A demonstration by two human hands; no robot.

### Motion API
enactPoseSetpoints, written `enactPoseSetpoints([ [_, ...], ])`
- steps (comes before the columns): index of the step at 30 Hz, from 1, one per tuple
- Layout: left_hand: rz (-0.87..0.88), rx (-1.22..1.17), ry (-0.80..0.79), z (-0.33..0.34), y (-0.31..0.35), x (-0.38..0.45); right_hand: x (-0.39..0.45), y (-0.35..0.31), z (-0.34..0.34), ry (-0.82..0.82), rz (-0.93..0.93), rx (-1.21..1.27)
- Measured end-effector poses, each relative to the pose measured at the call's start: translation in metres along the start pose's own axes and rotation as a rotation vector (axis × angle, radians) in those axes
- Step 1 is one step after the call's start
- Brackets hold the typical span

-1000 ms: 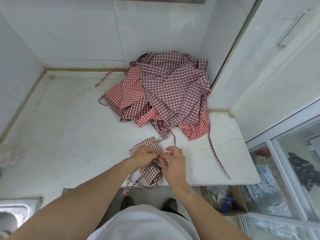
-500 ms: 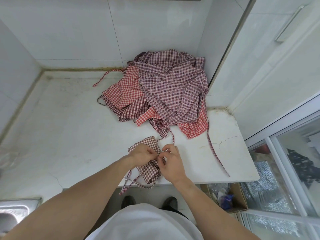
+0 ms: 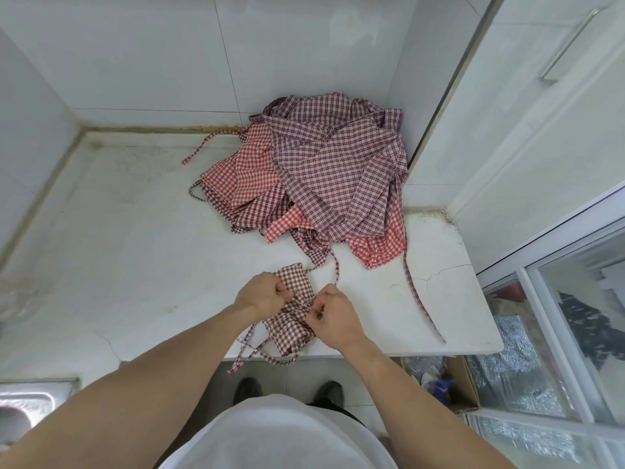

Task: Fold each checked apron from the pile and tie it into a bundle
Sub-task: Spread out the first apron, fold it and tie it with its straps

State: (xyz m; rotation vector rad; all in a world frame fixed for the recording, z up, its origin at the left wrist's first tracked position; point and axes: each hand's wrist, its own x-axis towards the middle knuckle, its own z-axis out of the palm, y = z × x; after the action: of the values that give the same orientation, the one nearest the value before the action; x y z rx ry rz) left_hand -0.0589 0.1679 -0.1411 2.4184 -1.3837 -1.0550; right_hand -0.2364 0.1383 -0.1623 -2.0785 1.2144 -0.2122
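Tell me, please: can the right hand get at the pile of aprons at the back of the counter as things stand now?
Probably yes, once it lets go. The right hand now pinches the strap on the folded apron. Only bare counter and loose straps lie between it and the pile of aprons.

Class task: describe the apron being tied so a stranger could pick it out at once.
Find the white stone counter, then its near edge below the loose pile of checked aprons. The small folded brown-and-white checked apron lies apart there, pinched by the left hand and right hand, straps dangling.
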Motion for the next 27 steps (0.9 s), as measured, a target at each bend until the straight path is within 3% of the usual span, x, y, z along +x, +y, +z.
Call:
enactPoseSetpoints([
  [7,-0.062,0.01,0.1,0.002,-0.001,0.0,0.001,-0.012,0.003,-0.086,-0.106,-0.128],
  [21,-0.013,-0.049,0.065,-0.003,-0.006,-0.007,0.003,-0.021,-0.002,-0.228,-0.098,-0.259],
  [24,0.051,-0.085,0.052,-0.021,-0.029,-0.004,-0.001,-0.014,-0.002,-0.128,0.004,-0.038],
  [27,0.009,-0.091,0.071,-0.032,-0.045,-0.013,-0.01,-0.008,0.001,0.006,0.261,0.348],
])
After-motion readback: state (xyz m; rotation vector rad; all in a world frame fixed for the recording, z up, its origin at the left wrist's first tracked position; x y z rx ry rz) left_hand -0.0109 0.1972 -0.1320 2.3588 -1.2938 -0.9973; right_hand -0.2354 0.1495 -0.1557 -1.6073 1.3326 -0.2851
